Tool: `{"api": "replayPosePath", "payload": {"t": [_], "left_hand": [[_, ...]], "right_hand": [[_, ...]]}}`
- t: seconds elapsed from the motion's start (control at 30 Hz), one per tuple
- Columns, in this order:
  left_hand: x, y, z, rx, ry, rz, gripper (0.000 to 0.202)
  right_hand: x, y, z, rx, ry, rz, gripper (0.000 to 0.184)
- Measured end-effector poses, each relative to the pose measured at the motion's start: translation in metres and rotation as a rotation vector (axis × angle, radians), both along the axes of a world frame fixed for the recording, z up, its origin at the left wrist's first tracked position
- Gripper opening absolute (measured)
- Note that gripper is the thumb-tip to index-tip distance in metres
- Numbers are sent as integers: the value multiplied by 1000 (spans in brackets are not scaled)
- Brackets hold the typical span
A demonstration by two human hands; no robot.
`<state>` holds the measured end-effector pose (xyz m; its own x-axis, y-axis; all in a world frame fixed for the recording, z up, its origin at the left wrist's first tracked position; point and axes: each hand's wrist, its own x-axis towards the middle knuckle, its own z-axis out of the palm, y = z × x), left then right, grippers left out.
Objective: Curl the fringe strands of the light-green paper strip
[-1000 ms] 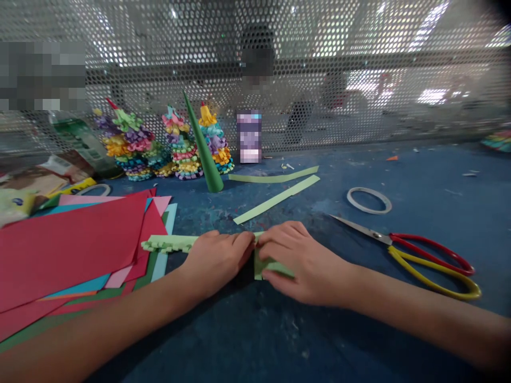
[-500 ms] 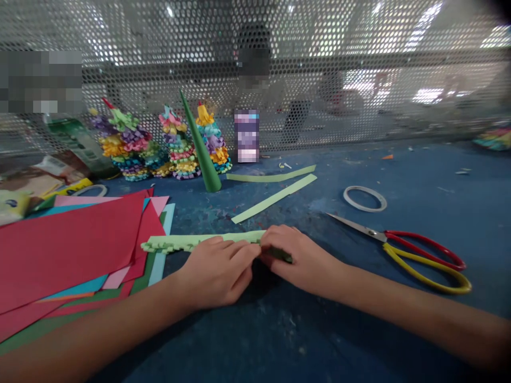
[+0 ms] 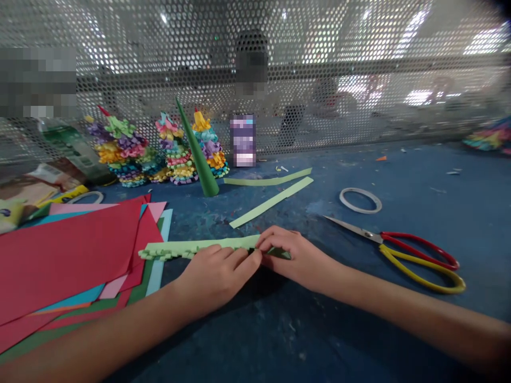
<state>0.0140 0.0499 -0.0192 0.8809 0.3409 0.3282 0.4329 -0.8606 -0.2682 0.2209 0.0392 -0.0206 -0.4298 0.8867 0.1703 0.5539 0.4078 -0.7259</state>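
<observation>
A long light green paper strip [image 3: 187,247] with a fringed, curled edge lies on the blue table, its left end on the coloured sheets. My left hand [image 3: 217,276] rests on the table with its fingertips pressed on the strip near the middle. My right hand [image 3: 293,255] pinches the strip's right end, fingers closed on the folded green paper. Both hands meet at the strip.
Red, pink, blue and green paper sheets [image 3: 67,255] lie at the left. Scissors [image 3: 403,250] with red and yellow handles and a tape ring [image 3: 360,200] lie at the right. Two plain green strips [image 3: 271,202], a green cone [image 3: 199,154] and colourful paper trees [image 3: 123,151] stand before a perforated screen.
My right hand has folded the strip's right end in and now pinches it narrower. My left hand has slid slightly back along the strip. The view has drifted a little.
</observation>
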Motion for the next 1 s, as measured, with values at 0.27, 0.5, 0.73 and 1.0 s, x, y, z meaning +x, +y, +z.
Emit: {"api": "replayPosePath", "payload": {"t": [0.27, 0.5, 0.73, 1.0], "left_hand": [[4, 5, -7, -229, -101, 91, 23], [6, 6, 0, -380, -97, 192, 23], [4, 6, -4, -273, -72, 175, 35], [6, 6, -4, -201, -12, 112, 31]], "right_hand": [[-1, -2, 2, 20, -17, -2, 7], [-1, -8, 1, 256, -54, 42, 9], [2, -3, 5, 112, -38, 114, 10], [2, 3, 10, 22, -80, 108, 11]]}}
